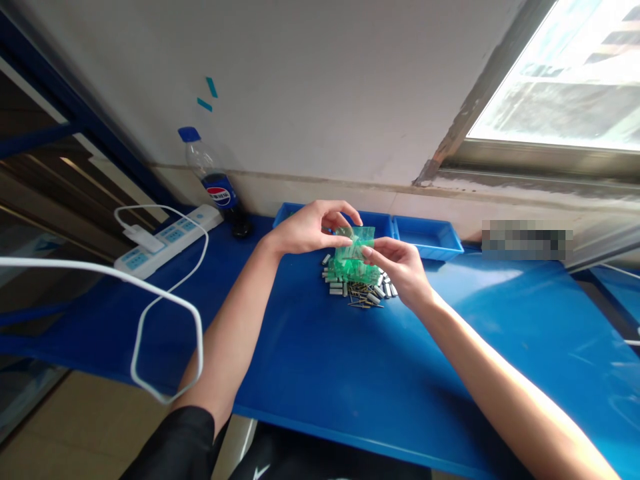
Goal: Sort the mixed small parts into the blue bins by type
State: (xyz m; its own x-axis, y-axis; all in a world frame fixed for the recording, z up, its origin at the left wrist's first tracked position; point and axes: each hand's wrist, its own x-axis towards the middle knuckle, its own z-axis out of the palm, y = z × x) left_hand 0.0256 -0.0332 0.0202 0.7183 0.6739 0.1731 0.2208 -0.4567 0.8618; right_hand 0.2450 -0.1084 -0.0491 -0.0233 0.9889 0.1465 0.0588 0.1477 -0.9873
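Note:
A small green see-through plastic bag (365,235) is held above the blue table, between my two hands. My left hand (315,227) pinches its left side with thumb and fingers. At its right side, the thumb and fingertips of my right hand (404,268) close on the bag. More green plastic (355,272) shows just below; whether it is the same bag or others, I cannot tell. Under it lies a loose pile of short silver metal cylinders (336,291) and thin pin-like metal pieces (367,301), partly covered by the green plastic.
Blue trays stand along the wall, one (429,235) at the right, others partly behind my hands. To the left are a cola bottle (220,193) and a white power strip (170,241). A white cable (150,287) loops near my left forearm. The table's front edge (320,437) is close.

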